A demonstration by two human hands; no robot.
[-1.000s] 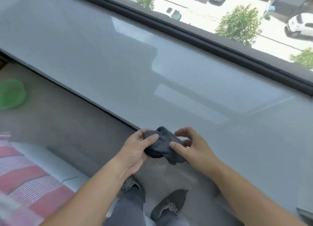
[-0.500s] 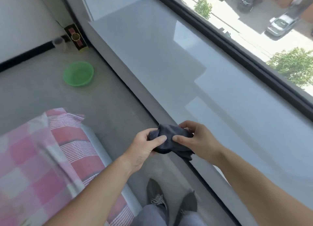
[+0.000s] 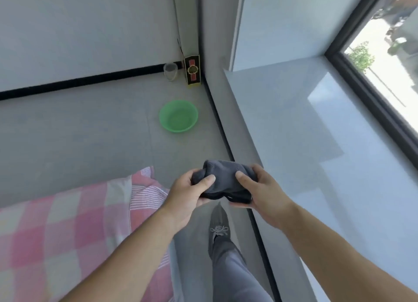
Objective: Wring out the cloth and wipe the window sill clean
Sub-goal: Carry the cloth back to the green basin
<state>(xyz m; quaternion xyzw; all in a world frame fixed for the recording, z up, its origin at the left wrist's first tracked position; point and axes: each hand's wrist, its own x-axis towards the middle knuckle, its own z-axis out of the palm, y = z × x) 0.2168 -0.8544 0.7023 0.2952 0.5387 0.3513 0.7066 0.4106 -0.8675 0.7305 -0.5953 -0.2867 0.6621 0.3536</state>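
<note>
A bunched dark grey cloth [image 3: 224, 177] is held between both hands, above the floor just left of the sill's front edge. My left hand [image 3: 187, 195] grips its left end with the thumb on top. My right hand [image 3: 262, 193] grips its right end the same way. The pale grey, glossy window sill [image 3: 294, 143] runs along the right, from the near corner to the far wall, under the black-framed window [image 3: 366, 91]. A green plastic basin [image 3: 178, 116] stands on the floor ahead, close to the sill's base.
A bed with a pink checked cover [image 3: 67, 229] lies at the lower left. A clear cup [image 3: 170, 71] and a black and gold box [image 3: 192, 73] stand in the far corner by the wall. My leg and grey shoe [image 3: 218, 222] are on the floor strip between bed and sill.
The view has swung left, from the sill and window to the floor and far corner. The basin now lies ahead. Both hands still hold the cloth, now off the sill over the floor.
</note>
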